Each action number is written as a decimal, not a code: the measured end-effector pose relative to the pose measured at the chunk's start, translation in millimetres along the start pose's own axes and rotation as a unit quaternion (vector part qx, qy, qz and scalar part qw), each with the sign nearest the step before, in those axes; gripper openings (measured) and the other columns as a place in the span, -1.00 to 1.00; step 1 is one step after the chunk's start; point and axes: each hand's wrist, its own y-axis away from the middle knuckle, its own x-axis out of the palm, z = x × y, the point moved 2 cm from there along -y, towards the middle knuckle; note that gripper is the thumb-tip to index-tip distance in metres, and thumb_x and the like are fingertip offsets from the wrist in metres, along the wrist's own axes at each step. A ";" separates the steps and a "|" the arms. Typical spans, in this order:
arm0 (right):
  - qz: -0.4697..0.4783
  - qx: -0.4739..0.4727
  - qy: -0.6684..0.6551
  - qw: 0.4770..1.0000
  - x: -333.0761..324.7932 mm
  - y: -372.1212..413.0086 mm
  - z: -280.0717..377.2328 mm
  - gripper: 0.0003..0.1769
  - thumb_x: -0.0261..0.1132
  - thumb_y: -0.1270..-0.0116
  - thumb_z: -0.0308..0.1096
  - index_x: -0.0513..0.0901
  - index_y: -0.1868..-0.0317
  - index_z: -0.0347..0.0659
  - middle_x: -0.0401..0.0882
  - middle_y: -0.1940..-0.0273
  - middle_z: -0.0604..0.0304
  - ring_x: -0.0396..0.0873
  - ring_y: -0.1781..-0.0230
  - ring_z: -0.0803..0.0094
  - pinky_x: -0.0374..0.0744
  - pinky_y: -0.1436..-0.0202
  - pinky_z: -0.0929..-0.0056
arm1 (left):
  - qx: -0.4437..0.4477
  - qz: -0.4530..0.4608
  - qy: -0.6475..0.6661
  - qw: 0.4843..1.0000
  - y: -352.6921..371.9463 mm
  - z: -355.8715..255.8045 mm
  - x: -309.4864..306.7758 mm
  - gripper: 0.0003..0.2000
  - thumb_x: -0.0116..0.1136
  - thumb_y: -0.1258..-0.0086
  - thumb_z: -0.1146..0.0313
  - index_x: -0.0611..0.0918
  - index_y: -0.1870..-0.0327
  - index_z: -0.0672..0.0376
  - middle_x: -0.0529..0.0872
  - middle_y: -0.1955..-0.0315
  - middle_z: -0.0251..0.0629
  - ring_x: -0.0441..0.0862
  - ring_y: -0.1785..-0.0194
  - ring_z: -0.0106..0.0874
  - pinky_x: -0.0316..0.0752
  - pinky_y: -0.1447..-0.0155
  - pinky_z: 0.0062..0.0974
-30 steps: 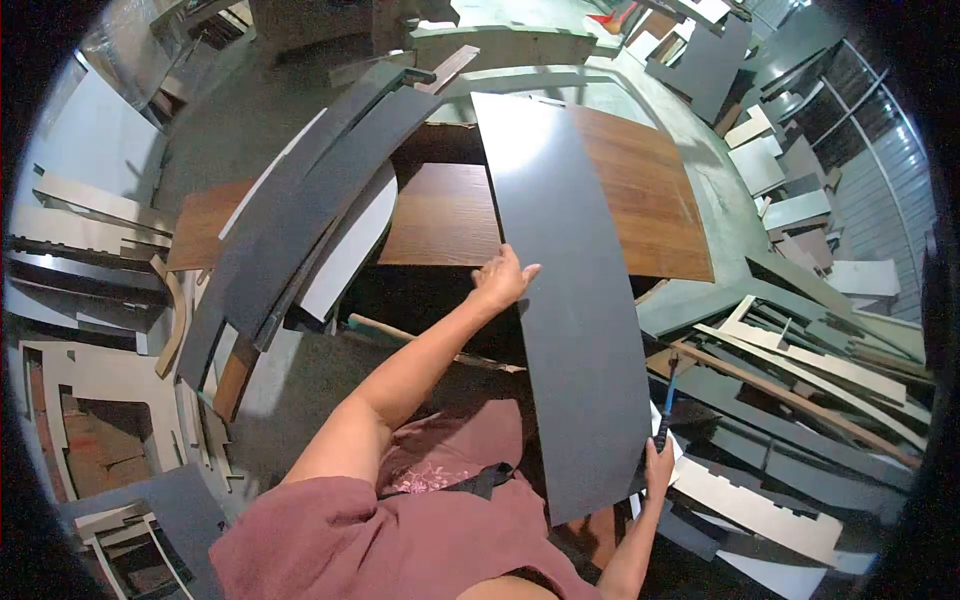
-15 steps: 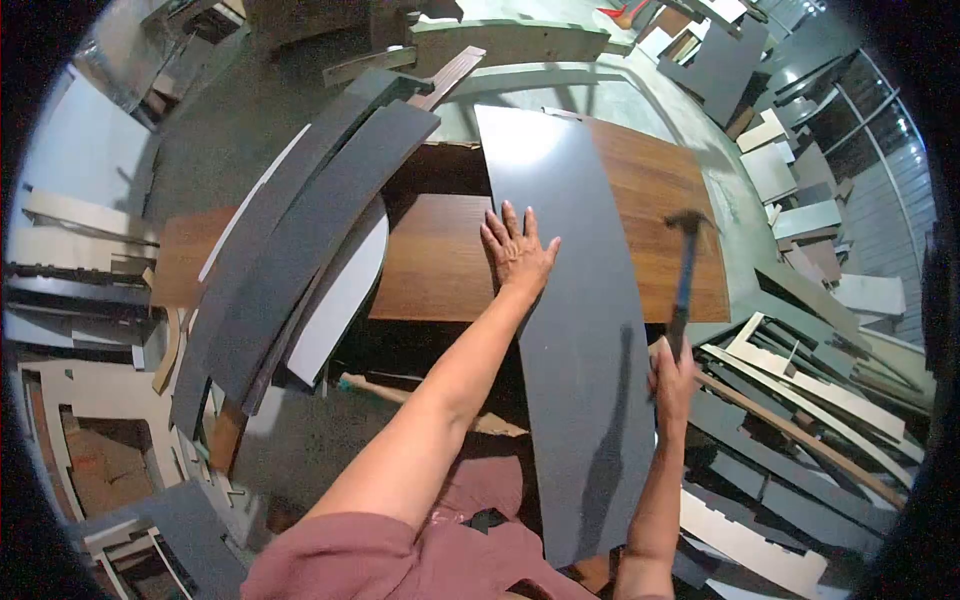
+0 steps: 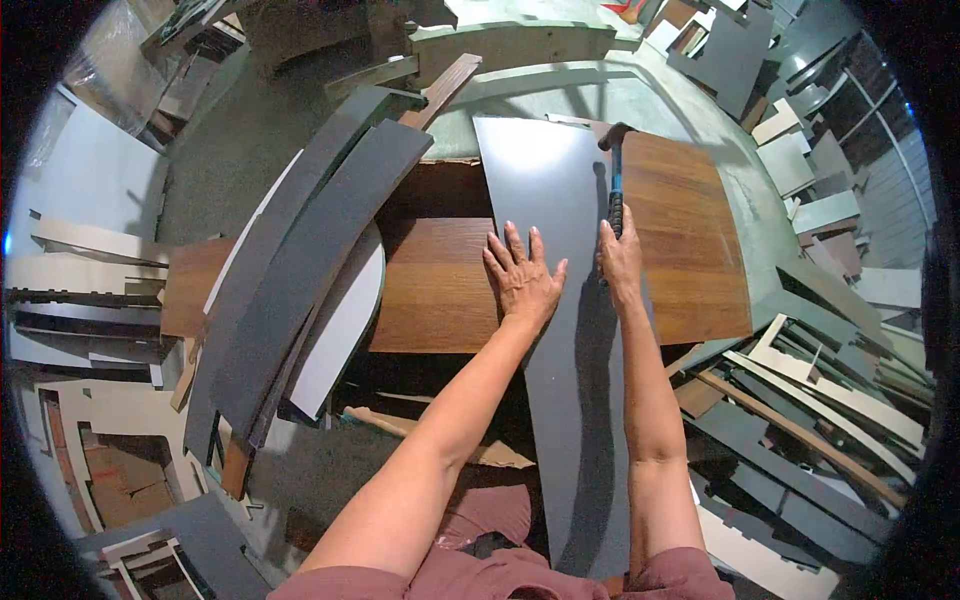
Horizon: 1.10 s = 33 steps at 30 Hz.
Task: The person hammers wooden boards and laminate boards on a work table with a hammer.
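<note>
My left hand (image 3: pixel 527 281) lies flat with fingers spread on a long grey panel (image 3: pixel 565 400), near its left edge. In my right hand (image 3: pixel 621 255) is a hammer (image 3: pixel 615 185), gripped round its dark handle, its head up by the panel's far right edge. The shaft above the grip is blue. Beneath the grey panel lies a wood-grain board (image 3: pixel 690 240), showing on the right. More wood-grain board (image 3: pixel 435 285) shows on the left of the panel. The hammer and my right arm cast a long shadow down the grey surface.
Long dark boards (image 3: pixel 300 270) are stacked at the left, with a white curved-edge board (image 3: pixel 340 335) beside them. Cut panel scraps (image 3: pixel 800 420) pile up at the right. A pale green surface (image 3: pixel 700 120) lies behind the wood-grain board. More offcuts (image 3: pixel 110 440) sit far left.
My right hand has moved forward and left with the hammer, from beside the panel's right edge to over its far part. My left hand stays flat on the panel.
</note>
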 end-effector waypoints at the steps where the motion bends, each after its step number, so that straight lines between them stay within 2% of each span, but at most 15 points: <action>1: -0.005 0.001 -0.005 1.000 2.3 2.7 2.4 -0.44 0.13 -0.33 -0.24 0.25 -0.31 -0.18 0.58 0.25 -0.01 0.60 0.30 0.22 0.54 0.23 0.26 | -0.003 0.001 -0.002 1.000 -0.2 0.0 -0.5 -0.31 -0.17 -0.35 -0.15 0.18 -0.39 0.12 -0.05 -0.39 0.15 -0.17 -0.42 0.20 -0.29 -0.43 0.10; 5: 0.032 0.060 -0.056 0.996 -3.1 11.8 11.9 -0.44 0.13 -0.34 -0.27 0.25 -0.31 -0.19 0.54 0.35 0.07 0.54 0.52 0.37 0.51 0.47 0.37 | -0.001 -0.007 0.001 1.000 -0.2 0.0 -1.4 -0.31 -0.16 -0.35 -0.15 0.20 -0.38 0.12 -0.03 -0.39 0.16 -0.14 -0.42 0.20 -0.27 -0.42 0.10; 9: 0.020 0.019 -0.072 0.997 -2.9 10.8 7.5 -0.43 0.12 -0.34 -0.28 0.24 -0.32 -0.21 0.51 0.40 0.11 0.50 0.58 0.41 0.47 0.53 0.41 | 0.002 -0.012 -0.002 1.000 0.2 0.0 -3.1 -0.32 -0.15 -0.34 -0.14 0.20 -0.38 0.13 -0.02 -0.38 0.17 -0.12 -0.41 0.21 -0.26 -0.42 0.11; 11: -0.015 -0.049 0.015 0.999 4.2 2.3 -17.1 -0.48 0.12 -0.37 -0.29 0.26 -0.31 -0.15 0.38 0.55 0.35 0.33 0.68 0.62 0.33 0.68 0.57 | 0.002 -0.014 0.003 1.000 -0.2 -0.2 -3.3 -0.32 -0.15 -0.34 -0.13 0.20 -0.38 0.13 -0.02 -0.38 0.17 -0.12 -0.41 0.21 -0.26 -0.42 0.11; 15: -0.025 -0.088 0.027 0.995 3.1 11.7 0.0 -0.47 0.11 -0.37 -0.28 0.25 -0.31 -0.14 0.40 0.54 0.32 0.33 0.69 0.60 0.33 0.68 0.55 | 0.008 -0.026 0.010 1.000 1.0 1.0 -0.8 -0.32 -0.13 -0.34 -0.12 0.21 -0.37 0.14 -0.02 -0.38 0.18 -0.12 -0.40 0.23 -0.26 -0.41 0.12; 17: 0.015 -0.011 0.000 1.000 5.5 26.0 20.3 -0.44 0.11 -0.31 -0.25 0.26 -0.31 -0.18 0.58 0.09 -0.11 0.60 0.13 0.12 0.52 0.08 0.22 | 0.008 -0.021 0.010 1.000 2.0 1.1 -1.6 -0.32 -0.12 -0.33 -0.11 0.21 -0.37 0.15 -0.02 -0.38 0.19 -0.12 -0.40 0.23 -0.26 -0.41 0.12; 22: 0.082 -0.017 -0.026 0.996 27.0 45.9 60.8 -0.42 0.11 -0.31 -0.24 0.24 -0.33 -0.14 0.57 0.07 -0.15 0.60 0.10 0.06 0.51 0.06 0.19 | 0.021 0.008 -0.006 1.000 2.2 1.8 -3.8 -0.29 -0.07 -0.31 -0.07 0.16 -0.39 0.19 -0.04 -0.38 0.21 -0.14 -0.40 0.27 -0.27 -0.41 0.14; 24: 0.057 -0.071 -0.030 0.995 39.5 50.8 67.3 -0.43 0.16 -0.32 -0.23 0.29 -0.32 -0.15 0.55 0.29 0.08 0.54 0.36 0.38 0.52 0.29 0.38 | 0.037 0.009 -0.034 0.999 3.4 1.8 -6.4 -0.29 -0.05 -0.30 -0.04 0.15 -0.38 0.23 -0.03 -0.36 0.24 -0.14 -0.39 0.29 -0.26 -0.40 0.16; 25: 0.057 -0.070 -0.032 0.995 42.9 54.3 75.2 -0.43 0.16 -0.32 -0.23 0.29 -0.32 -0.15 0.55 0.29 0.08 0.54 0.36 0.38 0.52 0.29 0.38 | 0.050 0.011 -0.060 0.997 5.8 1.9 -6.8 -0.28 -0.03 -0.28 -0.01 0.15 -0.37 0.26 -0.03 -0.35 0.27 -0.14 -0.38 0.31 -0.24 -0.39 0.18; 26: 0.072 -0.052 -0.021 0.996 45.2 58.0 83.2 -0.42 0.16 -0.32 -0.20 0.30 -0.32 -0.15 0.56 0.24 0.03 0.56 0.30 0.32 0.52 0.22 0.35 | 0.064 0.014 -0.086 0.994 7.7 2.4 -7.2 -0.28 0.00 -0.27 0.02 0.14 -0.36 0.30 -0.03 -0.34 0.30 -0.15 -0.38 0.34 -0.22 -0.38 0.20; 28: 0.086 -0.034 -0.012 0.996 52.1 59.5 89.3 -0.42 0.16 -0.31 -0.18 0.30 -0.31 -0.15 0.57 0.20 -0.02 0.58 0.24 0.26 0.52 0.14 0.32 | 0.063 -0.043 -0.019 0.997 5.4 4.3 -0.7 -0.27 0.03 -0.25 0.05 0.14 -0.34 0.35 0.02 -0.32 0.32 -0.12 -0.37 0.34 -0.19 -0.37 0.22; 30: 0.116 -0.027 0.011 0.993 61.6 57.6 86.5 -0.40 0.10 -0.32 -0.08 0.24 -0.34 -0.02 0.62 0.20 -0.15 0.63 0.21 0.00 0.54 0.19 0.17 | 0.063 -0.074 0.008 0.995 3.0 7.4 7.0 -0.25 0.04 -0.24 0.03 0.15 -0.32 0.40 0.06 -0.30 0.33 -0.08 -0.36 0.34 -0.18 -0.36 0.22; 31: 0.138 -0.011 -0.001 0.990 64.9 56.9 85.0 -0.37 0.08 -0.32 -0.03 0.21 -0.36 0.03 0.61 0.14 -0.13 0.60 0.12 -0.03 0.49 0.04 0.02 | 0.071 -0.105 -0.015 0.992 5.4 5.6 4.0 -0.27 0.02 -0.27 0.03 0.15 -0.31 0.42 0.10 -0.28 0.32 -0.04 -0.34 0.32 -0.12 -0.35 0.22; 32: 0.137 -0.009 -0.002 0.991 67.8 57.0 83.9 -0.37 0.08 -0.32 -0.03 0.21 -0.36 0.03 0.61 0.14 -0.13 0.60 0.12 -0.03 0.49 0.04 0.02 | 0.074 -0.104 -0.016 0.992 6.0 5.1 2.1 -0.27 0.02 -0.27 0.03 0.15 -0.31 0.42 0.10 -0.28 0.32 -0.04 -0.34 0.32 -0.12 -0.35 0.22; 33: 0.137 -0.003 0.018 0.990 71.1 57.7 82.3 -0.37 0.08 -0.31 -0.03 0.20 -0.37 0.04 0.60 0.11 -0.12 0.57 0.07 -0.05 0.39 -0.06 -0.11 | 0.082 -0.143 0.067 0.984 7.2 5.2 -1.5 -0.28 0.01 -0.28 0.05 0.15 -0.31 0.42 0.11 -0.27 0.32 -0.03 -0.34 0.32 -0.09 -0.34 0.22</action>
